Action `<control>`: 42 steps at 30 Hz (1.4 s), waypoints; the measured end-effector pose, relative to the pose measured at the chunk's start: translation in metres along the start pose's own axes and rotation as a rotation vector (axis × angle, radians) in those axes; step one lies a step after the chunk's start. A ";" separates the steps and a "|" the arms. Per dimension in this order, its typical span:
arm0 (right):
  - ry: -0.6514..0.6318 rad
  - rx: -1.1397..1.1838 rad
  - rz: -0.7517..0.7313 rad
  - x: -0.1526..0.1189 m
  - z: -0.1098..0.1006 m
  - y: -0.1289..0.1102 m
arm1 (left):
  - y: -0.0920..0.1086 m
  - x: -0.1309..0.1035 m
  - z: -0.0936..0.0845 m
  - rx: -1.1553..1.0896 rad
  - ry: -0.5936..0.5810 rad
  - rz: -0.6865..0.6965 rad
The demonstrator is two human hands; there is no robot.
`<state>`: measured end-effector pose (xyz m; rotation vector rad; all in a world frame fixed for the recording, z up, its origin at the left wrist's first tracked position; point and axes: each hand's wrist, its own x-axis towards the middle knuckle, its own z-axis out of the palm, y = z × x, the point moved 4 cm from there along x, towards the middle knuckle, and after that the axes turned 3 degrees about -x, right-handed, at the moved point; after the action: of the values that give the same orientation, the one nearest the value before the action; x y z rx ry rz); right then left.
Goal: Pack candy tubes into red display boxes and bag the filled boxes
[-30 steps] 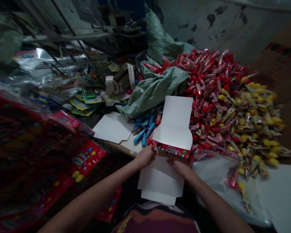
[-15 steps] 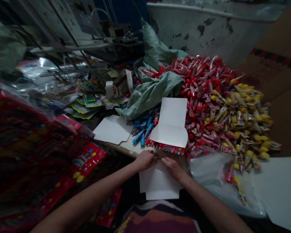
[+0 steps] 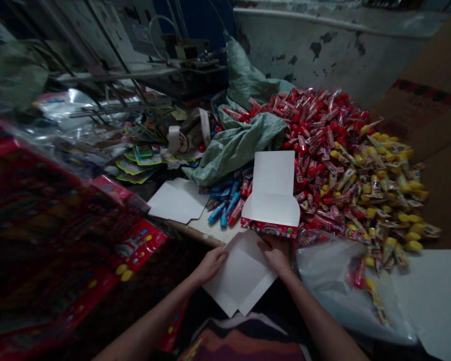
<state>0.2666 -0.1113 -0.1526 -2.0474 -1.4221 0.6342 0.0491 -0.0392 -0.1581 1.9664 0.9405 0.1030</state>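
Observation:
A white cardboard box blank [image 3: 244, 273] is held tilted close to my body, its notched end pointing down toward my lap. My left hand [image 3: 211, 264] grips its left edge, with the thumb on top. At the right edge my right hand [image 3: 275, 256] has hold of the same blank, some fingers hidden beneath it. Just beyond the hands stands a folded display box [image 3: 272, 208], white inside with a red printed front, its lid raised. Blue candy tubes [image 3: 225, 205] lie left of that box, with a red candy tube [image 3: 236, 212] beside them.
A large heap of red candy tubes [image 3: 323, 130] and yellow-capped ones [image 3: 383, 185] covers the right side. Clear plastic bag [image 3: 330, 271] lies at the front right. Left are a flat white blank [image 3: 178, 200], a green sack [image 3: 236, 145] and red printed packs [image 3: 135, 240].
The blank has been turned at an angle, and my hands have moved apart to its two side edges. The display box has shifted slightly right, showing more of a red tube beside it.

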 end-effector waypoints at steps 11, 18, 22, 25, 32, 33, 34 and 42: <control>-0.282 -0.026 -0.232 0.033 0.027 -0.055 | 0.040 0.036 -0.039 0.436 0.102 0.060; -0.333 -0.079 -0.212 0.029 0.029 -0.053 | 0.043 0.066 -0.040 0.574 -0.184 0.058; -0.335 -0.115 -0.194 0.021 0.020 -0.043 | 0.045 0.062 -0.041 0.601 -0.207 0.072; -0.312 -0.129 -0.229 0.020 0.021 -0.041 | 0.047 0.064 -0.041 0.630 -0.216 0.101; -0.248 -0.191 -0.362 0.011 0.044 -0.037 | 0.036 0.054 -0.014 0.758 -0.126 0.221; -0.241 -0.202 -0.397 0.007 0.047 -0.037 | 0.033 0.049 -0.007 0.775 -0.112 0.248; -0.233 -0.214 -0.430 0.003 0.050 -0.037 | 0.031 0.044 -0.001 0.789 -0.101 0.274; -0.069 -0.317 -0.591 -0.007 0.054 -0.034 | 0.027 0.031 0.008 0.850 0.104 0.310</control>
<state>0.2054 -0.0987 -0.1689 -1.6871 -2.1520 0.2383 0.0897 -0.0328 -0.1508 2.9127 0.7987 -0.0300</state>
